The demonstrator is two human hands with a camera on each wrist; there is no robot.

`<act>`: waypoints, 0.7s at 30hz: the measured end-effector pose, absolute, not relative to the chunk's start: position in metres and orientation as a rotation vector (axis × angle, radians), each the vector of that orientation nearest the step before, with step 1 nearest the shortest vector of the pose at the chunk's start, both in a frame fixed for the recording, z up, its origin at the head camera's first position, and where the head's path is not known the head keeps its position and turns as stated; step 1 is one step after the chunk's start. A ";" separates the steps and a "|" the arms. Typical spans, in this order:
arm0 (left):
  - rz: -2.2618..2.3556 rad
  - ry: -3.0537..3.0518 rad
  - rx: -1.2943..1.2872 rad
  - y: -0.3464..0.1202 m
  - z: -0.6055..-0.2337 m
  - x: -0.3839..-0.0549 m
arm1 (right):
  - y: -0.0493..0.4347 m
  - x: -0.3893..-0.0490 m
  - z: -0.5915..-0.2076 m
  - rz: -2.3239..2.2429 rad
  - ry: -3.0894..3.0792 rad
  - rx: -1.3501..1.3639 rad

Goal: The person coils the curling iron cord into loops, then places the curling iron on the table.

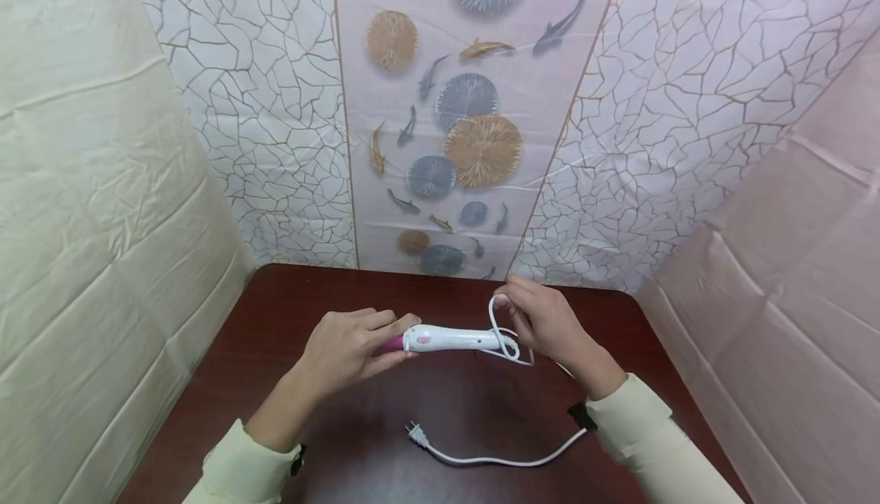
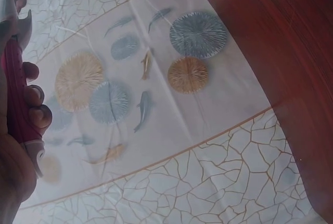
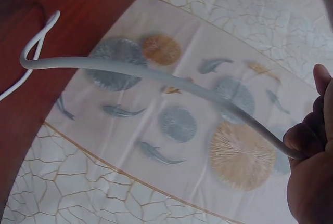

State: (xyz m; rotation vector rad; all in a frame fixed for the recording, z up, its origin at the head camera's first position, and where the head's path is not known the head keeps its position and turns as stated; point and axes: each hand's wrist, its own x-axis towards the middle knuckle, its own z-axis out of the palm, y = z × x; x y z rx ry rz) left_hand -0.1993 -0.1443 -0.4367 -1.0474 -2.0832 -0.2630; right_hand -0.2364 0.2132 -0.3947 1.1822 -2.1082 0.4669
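My left hand [image 1: 347, 351] grips a white-and-pink hair styling iron [image 1: 450, 338] by its pink end, the white handle pointing right above the table. In the left wrist view, fingers wrap the magenta section [image 2: 18, 89] at the left edge. My right hand [image 1: 546, 321] pinches the white power cord [image 1: 493, 460] near the handle's right end, where the cord loops around. The cord [image 3: 156, 76] stretches away from the curled fingers in the right wrist view. Its two-prong plug [image 1: 417, 434] lies on the table below the iron.
The dark red-brown table [image 1: 357, 458] reaches back to a patterned cloth backdrop [image 1: 440, 145] with fish and round motifs. Pale quilted cloth walls [image 1: 117, 260] stand at both sides. Both forearms wear light sleeves with dark bands at the wrists.
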 end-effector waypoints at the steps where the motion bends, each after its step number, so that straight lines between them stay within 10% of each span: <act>1: -0.260 -2.075 -1.049 -0.144 -0.436 -0.199 | 0.214 -0.238 -0.397 0.472 -2.119 1.177; 21: -0.251 -1.981 -1.029 -0.150 -0.428 -0.196 | 0.213 -0.234 -0.442 0.719 -2.402 1.147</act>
